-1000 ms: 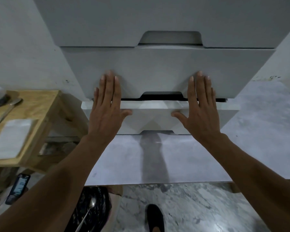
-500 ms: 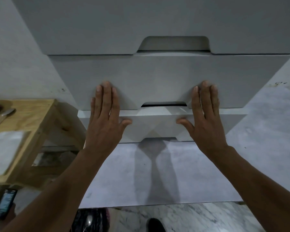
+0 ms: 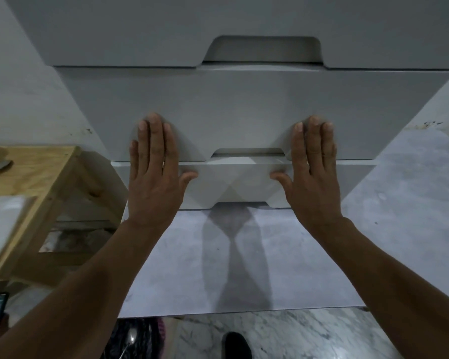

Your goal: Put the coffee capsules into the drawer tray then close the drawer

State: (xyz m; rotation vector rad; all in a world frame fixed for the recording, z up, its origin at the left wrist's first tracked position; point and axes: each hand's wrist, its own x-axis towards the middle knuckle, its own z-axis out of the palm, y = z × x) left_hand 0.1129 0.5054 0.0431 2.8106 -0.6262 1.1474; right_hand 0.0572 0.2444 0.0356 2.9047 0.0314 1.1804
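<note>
Palms flat, fingers spread: left hand (image 3: 154, 182) and right hand (image 3: 313, 182) press the white drawer (image 3: 233, 182) front at frame centre. Even pressure on both sides should seat it squarely; capsules are hidden.

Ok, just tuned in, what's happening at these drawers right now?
A person has both hands flat against the pale grey drawer front, the left hand and right hand open with fingers reaching up onto the drawer front above. The lower drawer juts out only slightly, so it looks nearly shut. No coffee capsules are visible; a light wooden side table stands at left.
</note>
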